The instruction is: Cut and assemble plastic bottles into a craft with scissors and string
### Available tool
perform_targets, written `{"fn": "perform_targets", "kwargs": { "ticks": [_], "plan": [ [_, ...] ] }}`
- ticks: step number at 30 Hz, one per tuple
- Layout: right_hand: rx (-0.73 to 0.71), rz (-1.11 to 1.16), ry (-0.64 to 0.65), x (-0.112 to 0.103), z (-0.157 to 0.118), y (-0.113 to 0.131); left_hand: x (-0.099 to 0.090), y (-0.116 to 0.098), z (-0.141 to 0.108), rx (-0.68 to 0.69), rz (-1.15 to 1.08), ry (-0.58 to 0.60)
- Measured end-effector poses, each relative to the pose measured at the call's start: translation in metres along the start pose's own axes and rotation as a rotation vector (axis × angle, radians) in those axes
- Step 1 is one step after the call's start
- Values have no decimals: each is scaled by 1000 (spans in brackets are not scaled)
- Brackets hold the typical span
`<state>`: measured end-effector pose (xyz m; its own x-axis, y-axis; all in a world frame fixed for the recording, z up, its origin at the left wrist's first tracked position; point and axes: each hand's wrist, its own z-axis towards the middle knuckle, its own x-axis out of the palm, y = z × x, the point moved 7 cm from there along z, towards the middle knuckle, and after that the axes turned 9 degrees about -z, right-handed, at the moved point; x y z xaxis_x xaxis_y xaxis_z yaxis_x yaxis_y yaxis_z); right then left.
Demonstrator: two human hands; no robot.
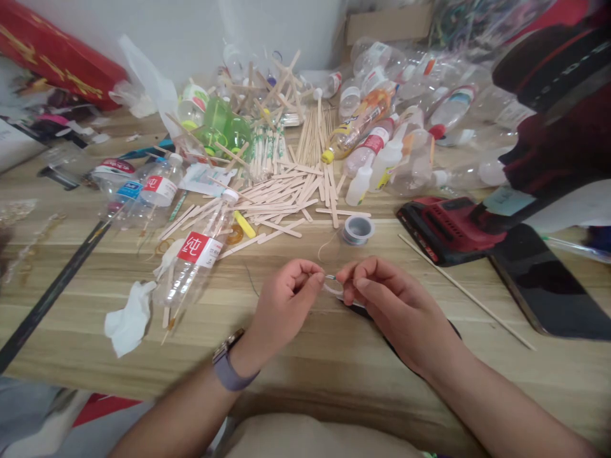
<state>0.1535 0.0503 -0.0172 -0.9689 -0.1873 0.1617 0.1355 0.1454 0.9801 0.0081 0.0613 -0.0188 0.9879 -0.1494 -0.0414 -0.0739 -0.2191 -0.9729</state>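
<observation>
My left hand (293, 296) is closed, thumb and forefinger pinched on one end of a thin, pale looped strand (333, 289). My right hand (386, 299) pinches the other side, its fingertips a short gap away. Whether the strand is wire or thread I cannot tell; a small bluish bit shows by the right fingertips. Just beyond the hands sits a small grey spool (358, 229), a fine line curling beside it. A dark, flat object (360, 310) lies partly hidden beneath my right hand.
Wooden craft sticks (281, 197) are heaped mid-table. A clear bottle (198, 251) and crumpled tissue (128, 318) lie left. On the right are a cordless drill (453, 229), a phone (554, 280) and a thin wooden stick (468, 292). Plastic bottles (367, 117) crowd the back.
</observation>
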Motion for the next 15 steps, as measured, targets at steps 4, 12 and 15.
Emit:
{"fn": "perform_targets", "kwargs": {
  "ticks": [4, 12, 15],
  "plan": [
    [-82, -217, -50, -5, 1, 6, -3, 1, 0, -5, -1, -11],
    [-107, -303, -76, -7, 4, 12, -5, 3, 2, 0, -38, -30],
    [-112, -373, -82, -7, 4, 14, -7, 3, 3, -1, -30, -44]
  ]
}}
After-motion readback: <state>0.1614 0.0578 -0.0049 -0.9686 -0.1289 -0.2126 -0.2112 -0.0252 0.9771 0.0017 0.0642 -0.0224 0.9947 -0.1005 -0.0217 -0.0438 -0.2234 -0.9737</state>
